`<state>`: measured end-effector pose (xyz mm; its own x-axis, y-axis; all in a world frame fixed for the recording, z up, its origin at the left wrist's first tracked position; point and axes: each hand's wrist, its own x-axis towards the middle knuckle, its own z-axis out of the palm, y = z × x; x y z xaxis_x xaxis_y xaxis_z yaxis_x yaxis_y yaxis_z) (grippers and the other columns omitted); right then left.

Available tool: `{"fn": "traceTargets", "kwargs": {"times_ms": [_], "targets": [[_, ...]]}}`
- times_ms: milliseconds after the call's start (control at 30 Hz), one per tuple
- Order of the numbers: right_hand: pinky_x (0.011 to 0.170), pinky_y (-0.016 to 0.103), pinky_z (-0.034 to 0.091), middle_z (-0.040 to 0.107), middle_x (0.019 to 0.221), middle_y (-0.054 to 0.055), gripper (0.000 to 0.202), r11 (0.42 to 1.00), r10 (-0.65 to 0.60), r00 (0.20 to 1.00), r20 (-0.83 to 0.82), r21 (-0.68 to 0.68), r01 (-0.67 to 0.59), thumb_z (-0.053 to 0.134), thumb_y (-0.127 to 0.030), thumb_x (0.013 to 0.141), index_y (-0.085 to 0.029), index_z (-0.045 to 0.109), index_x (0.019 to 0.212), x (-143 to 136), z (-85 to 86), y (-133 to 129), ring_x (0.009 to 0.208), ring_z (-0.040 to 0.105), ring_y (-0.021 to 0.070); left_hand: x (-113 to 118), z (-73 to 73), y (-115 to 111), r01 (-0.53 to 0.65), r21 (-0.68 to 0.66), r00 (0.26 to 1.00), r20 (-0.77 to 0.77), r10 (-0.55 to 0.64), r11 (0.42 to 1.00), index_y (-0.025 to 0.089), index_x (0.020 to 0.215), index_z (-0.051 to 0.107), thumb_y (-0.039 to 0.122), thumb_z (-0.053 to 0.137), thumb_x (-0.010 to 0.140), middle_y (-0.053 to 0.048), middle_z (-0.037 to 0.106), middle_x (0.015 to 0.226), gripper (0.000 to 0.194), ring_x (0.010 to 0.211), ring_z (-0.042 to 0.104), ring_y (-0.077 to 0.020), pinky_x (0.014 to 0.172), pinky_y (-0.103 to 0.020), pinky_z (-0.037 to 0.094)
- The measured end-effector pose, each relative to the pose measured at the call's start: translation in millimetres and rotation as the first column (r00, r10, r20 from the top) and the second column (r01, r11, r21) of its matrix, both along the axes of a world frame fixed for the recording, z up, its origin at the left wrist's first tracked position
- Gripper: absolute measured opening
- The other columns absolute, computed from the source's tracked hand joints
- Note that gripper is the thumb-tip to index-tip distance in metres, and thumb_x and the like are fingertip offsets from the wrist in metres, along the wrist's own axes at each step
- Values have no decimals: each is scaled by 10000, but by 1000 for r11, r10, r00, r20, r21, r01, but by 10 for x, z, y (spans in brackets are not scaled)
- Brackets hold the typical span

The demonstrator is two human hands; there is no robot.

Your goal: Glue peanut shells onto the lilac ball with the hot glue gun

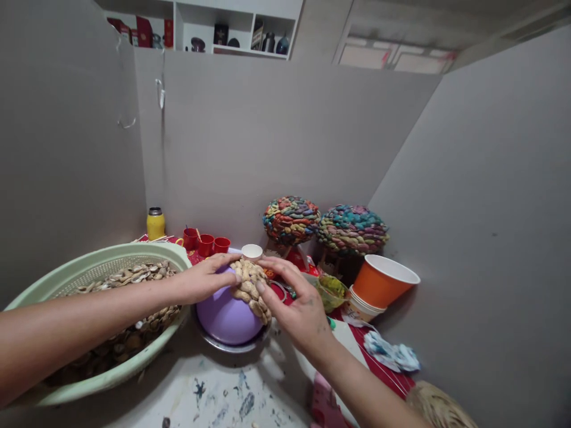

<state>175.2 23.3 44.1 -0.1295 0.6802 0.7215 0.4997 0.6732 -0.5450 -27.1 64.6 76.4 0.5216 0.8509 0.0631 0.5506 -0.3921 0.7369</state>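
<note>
A purple rounded form [229, 318], perhaps a balloon, rests in a metal bowl [238, 348]. Tan peanut-like shells [250, 280] cover its upper right side. My left hand [214, 279] reaches over its top, thumb and fingers apart, touching the left edge of the shells. From the right, my right hand [297, 300] has its thumb and fingers spread against the shell layer. Nothing is seen gripped in either hand. A small white cup [252, 252] stands just behind the hands.
At left sits a green basket [102, 380] of shells. Red cups [206, 245] and a yellow bottle [156, 224] stand behind. Two colorful shell-covered domes [292, 220], an orange bucket [379, 282], a bowl [332, 291] and a stained cloth [392, 352] are at right.
</note>
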Motion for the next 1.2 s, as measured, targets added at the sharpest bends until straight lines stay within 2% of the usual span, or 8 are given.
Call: {"fn": "traceTargets", "kwargs": {"times_ms": [100,267,700,867,933,1033,1133,1200], "targets": [[871,429,475,661,969,67,108,986,32,993,113,160,-50,616,-199,890,-244,691,954,-13,17,-52,955,606,238,-11,-33,40,0,-12,999,34,1,1000,145,1434,410,449,401,842,-87,422,1520,666,1390,379,-258,1164,-387,265],[806,420,446,645,880,46,144,964,11,958,288,253,-87,604,-170,909,-247,708,971,-69,2,-50,869,585,227,-29,-53,55,18,19,1000,25,-18,1000,189,1427,421,501,321,901,-58,404,1534,620,1406,356,-234,1180,-381,222],[792,413,435,637,866,52,138,955,9,937,350,275,-112,561,-148,923,-225,673,947,-89,-33,-33,846,576,221,-2,-5,-7,6,-15,999,41,-5,1000,94,1436,396,481,300,916,-109,374,1545,656,1422,328,-226,1190,-358,198],[831,430,444,646,884,56,144,950,5,929,371,288,-120,564,-149,904,-224,678,951,-88,25,-70,868,584,230,-12,-49,23,-3,-3,999,54,3,1000,148,1426,420,510,323,913,-89,386,1540,635,1417,342,-229,1187,-385,208],[848,427,462,650,938,65,159,958,18,954,299,268,-102,576,-174,894,-233,669,1008,-45,44,-64,917,597,241,-23,-77,45,5,11,998,60,-5,1000,166,1425,427,529,325,915,-79,398,1534,633,1413,348,-234,1184,-394,215],[936,445,466,637,1144,99,287,984,4,989,150,174,-30,575,-254,906,-242,600,1192,73,22,-5,1078,586,267,-34,-95,62,21,32,997,69,-23,999,180,1419,440,581,319,912,-72,417,1524,657,1399,371,-243,1176,-393,238],[1035,485,420,573,1327,118,437,998,-2,999,48,-55,4,550,-389,926,-243,504,1335,192,-82,97,1214,542,288,-35,-84,54,11,35,997,70,-13,999,188,1410,452,631,316,901,-79,426,1518,688,1396,376,-249,1177,-391,238],[1075,520,378,527,1401,125,521,974,38,999,0,-224,-37,519,-480,930,-244,451,1390,237,-173,160,1284,494,296,-31,-75,46,1,26,998,67,-3,1000,174,1420,437,645,322,895,-93,415,1523,715,1403,365,-253,1179,-391,235]]}}
